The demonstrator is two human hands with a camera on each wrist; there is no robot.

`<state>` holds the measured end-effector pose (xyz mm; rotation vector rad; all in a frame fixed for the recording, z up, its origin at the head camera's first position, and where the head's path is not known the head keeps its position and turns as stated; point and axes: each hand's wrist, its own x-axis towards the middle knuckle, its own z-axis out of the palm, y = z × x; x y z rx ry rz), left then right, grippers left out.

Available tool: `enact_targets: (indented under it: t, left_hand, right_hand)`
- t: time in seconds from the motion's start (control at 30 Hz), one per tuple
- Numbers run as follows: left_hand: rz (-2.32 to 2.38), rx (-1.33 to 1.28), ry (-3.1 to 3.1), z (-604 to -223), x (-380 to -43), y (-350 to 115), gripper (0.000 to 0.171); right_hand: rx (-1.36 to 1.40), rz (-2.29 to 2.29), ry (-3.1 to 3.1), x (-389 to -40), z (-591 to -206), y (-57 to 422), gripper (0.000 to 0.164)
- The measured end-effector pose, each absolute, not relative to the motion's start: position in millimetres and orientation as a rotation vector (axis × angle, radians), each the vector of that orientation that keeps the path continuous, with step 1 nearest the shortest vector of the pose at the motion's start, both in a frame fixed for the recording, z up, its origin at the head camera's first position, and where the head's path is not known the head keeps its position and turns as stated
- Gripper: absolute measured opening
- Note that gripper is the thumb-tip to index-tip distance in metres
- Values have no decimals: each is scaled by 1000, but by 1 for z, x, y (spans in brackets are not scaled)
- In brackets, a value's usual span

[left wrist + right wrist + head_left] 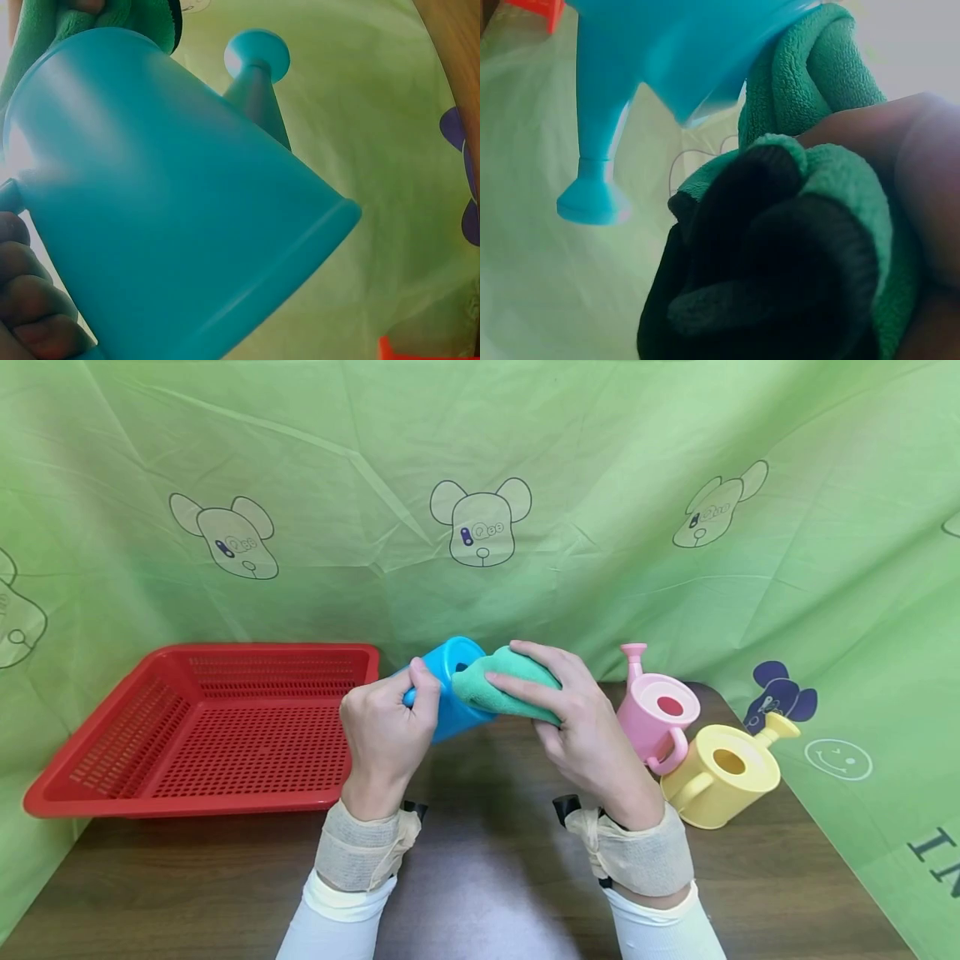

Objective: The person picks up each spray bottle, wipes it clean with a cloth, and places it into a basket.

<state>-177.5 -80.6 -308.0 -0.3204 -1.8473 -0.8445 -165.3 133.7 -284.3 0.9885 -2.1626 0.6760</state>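
A blue watering can (455, 710) is held tilted above the table by my left hand (390, 727), whose fingers curl round its handle. In the left wrist view the can's side (172, 195) fills the frame, with its spout (259, 97) pointing up behind it. My right hand (581, 727) grips a bunched green cloth (498, 681) against the can's top rim, beside the opening. Seen from the right wrist, the cloth (810, 82) has fluffy folds and touches the can's edge, and the can's spout (600, 150) is on the left.
A red perforated basket (247, 743) stands on the left of the wooden table (480, 877). On the right are a pink watering can (648, 718) and a yellow one (720, 789), side by side. A green printed sheet (480, 435) hangs behind.
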Motion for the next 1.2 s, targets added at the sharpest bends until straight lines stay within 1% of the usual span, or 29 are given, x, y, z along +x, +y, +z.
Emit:
enact_targets:
  t: [0.27, 0.5, 0.8, 0.9, 1.03, 1.2]
  left_hand:
    - [-847, -299, -1839, -306, -177, -82, 47]
    - [-817, -358, -1868, -305, -175, -80, 47]
    - [-815, -424, -1858, -305, -175, -79, 46]
    - [-862, -368, -1819, -304, -175, -81, 46]
    - [-1006, -215, -1731, -299, -175, -86, 50]
    - [-1349, -19, -1582, -291, -171, -92, 57]
  right_hand:
    - [957, 663, -2199, -167, -285, 141, 67]
    - [873, 654, -2232, -171, -288, 143, 70]
    - [716, 695, -2194, -177, -293, 142, 64]
    - [623, 766, -2096, -180, -292, 141, 63]
    - [535, 873, -1936, -176, -284, 138, 61]
    - [481, 972, -1823, -160, -267, 126, 48]
